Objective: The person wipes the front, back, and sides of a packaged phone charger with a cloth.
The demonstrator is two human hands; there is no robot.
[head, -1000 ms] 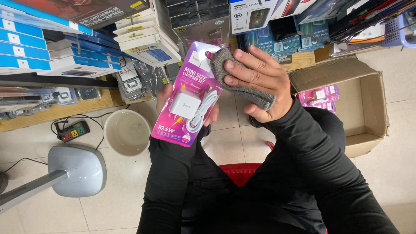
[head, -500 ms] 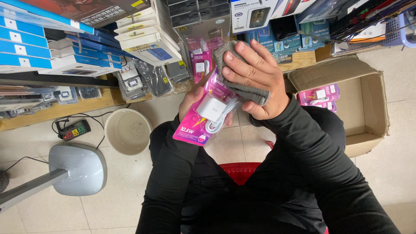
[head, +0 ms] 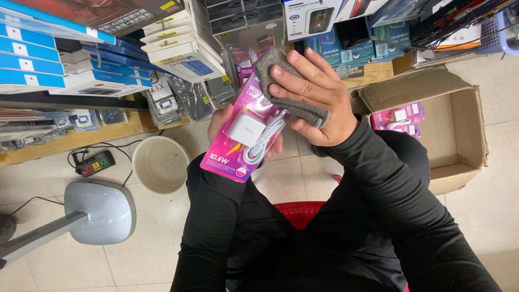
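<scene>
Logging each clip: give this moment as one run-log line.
left hand: holds pink blister-packed white charger | right hand: presses grey knitted cloth on pack | nearby: open cardboard box

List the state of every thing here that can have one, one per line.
Pink charger pack: sealed, held tilted in the left hand.
Grey cloth: folded, pressed on the pack's top by the right hand.
Cardboard box: flaps open, pink packs inside.
Beige basin: upright, empty.

Pale tiled floor (head: 151,254) beneath a stocked wooden shelf (head: 81,135).
</scene>
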